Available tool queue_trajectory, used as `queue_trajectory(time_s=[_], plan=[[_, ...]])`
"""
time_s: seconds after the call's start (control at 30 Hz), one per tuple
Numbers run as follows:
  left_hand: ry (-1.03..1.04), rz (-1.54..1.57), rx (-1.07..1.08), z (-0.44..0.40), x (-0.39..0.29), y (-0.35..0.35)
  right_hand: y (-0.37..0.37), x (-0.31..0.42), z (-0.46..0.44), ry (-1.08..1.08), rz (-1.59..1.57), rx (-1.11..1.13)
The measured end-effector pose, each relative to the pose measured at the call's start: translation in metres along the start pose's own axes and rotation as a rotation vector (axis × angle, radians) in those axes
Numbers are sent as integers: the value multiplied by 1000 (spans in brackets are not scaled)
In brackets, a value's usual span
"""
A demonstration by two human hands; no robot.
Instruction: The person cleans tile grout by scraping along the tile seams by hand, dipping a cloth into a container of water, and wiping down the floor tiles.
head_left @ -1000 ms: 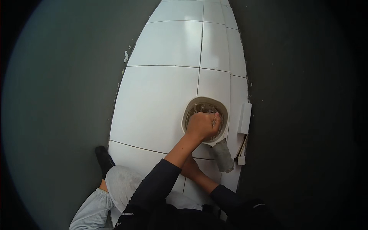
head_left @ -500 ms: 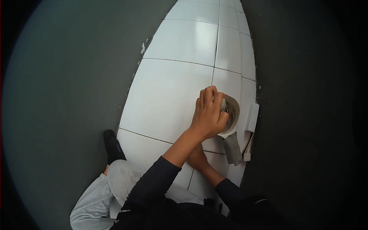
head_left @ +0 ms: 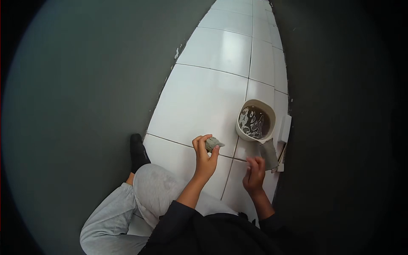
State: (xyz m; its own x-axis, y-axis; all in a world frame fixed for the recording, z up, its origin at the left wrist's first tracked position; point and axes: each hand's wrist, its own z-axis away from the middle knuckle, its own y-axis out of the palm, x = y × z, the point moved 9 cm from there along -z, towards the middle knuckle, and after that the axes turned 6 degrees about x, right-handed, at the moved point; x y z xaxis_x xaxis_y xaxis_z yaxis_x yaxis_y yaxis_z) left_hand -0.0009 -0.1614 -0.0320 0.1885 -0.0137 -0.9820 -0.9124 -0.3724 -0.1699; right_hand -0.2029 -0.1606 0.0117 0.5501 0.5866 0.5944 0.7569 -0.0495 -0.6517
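Note:
My left hand (head_left: 205, 160) has its fingers and thumb closed around a grey-green lump (head_left: 213, 144), rough and wet-looking. Whether it is clay, sponge or cloth I cannot tell. To its right stands a cream tub (head_left: 272, 114) holding murky brown water (head_left: 260, 123) with bright reflections. My right hand (head_left: 254, 175) hovers just below the tub, slightly blurred, with fingers loosely bent and nothing visible in them. Close beside its fingertips, a flat grey piece (head_left: 268, 154) lies against the front of the tub.
Glossy white tiles (head_left: 204, 95) form a long narrow surface between dark grey areas on both sides. At its right edge are a white block (head_left: 285, 128) and thin sticks (head_left: 281, 156). My bent leg in grey trousers (head_left: 155, 189) and a black shoe (head_left: 138, 152) are at the left.
My left hand has moved from over the tub toward me and left, carrying the lump. My right hand has come out from under the left forearm to the right, near the grey piece.

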Motion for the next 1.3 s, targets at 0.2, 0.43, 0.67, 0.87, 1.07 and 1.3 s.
queue_trajectory(time_s=[0.2, 0.43, 0.67, 0.87, 1.07, 1.3], plan=[[-84, 78, 44, 5, 14, 0, -84, -105, -23, 523, 62, -172], [-87, 31, 51, 4, 13, -4, -30, -116, -9, 528, 198, -158], [-50, -70, 78, 8, 8, 2, -19, -103, -8, 527, 129, -216], [-113, -29, 51, 11, 8, -2, 18, -82, -15, 689, -60, -143], [-126, 20, -117, 16, 7, -26, 66, -38, -37, 679, -128, -18], [-77, 17, -192, 21, 1, -36, 106, -4, -51, 680, -297, 98]])
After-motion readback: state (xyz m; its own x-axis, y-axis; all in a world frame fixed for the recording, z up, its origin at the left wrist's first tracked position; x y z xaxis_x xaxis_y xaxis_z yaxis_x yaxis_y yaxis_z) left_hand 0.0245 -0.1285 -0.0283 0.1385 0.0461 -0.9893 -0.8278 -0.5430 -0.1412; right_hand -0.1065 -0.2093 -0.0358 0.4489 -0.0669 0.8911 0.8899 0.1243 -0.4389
